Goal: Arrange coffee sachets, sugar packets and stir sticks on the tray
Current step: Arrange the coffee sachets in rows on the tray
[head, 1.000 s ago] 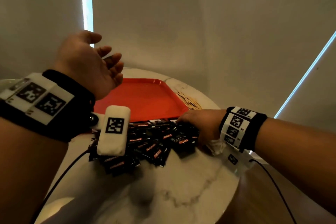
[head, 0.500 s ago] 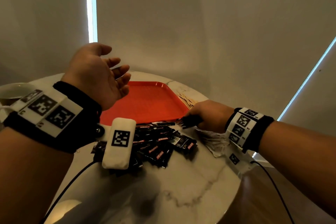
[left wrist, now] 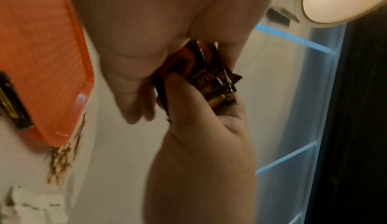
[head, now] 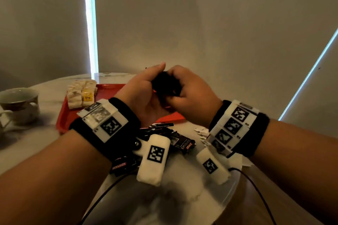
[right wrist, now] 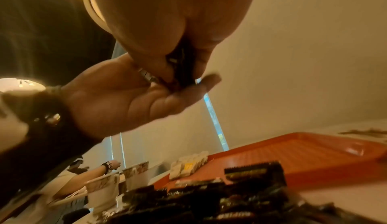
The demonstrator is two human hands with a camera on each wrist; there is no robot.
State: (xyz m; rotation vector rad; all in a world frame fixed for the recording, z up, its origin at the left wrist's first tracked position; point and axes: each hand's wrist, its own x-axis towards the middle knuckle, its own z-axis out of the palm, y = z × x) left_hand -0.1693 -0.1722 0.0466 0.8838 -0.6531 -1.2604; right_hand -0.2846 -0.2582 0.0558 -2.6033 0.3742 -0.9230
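Above the marble table (head: 182, 197), both hands' (head: 144, 93) (head: 190, 95) grips pinch coffee sachets (left wrist: 211, 76).

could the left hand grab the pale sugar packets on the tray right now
Probably not yet. The left hand is raised over the tray, holding a bundle of dark coffee sachets together with the right hand. The sugar packets lie unobstructed on the tray's far left corner, but the hand is full.
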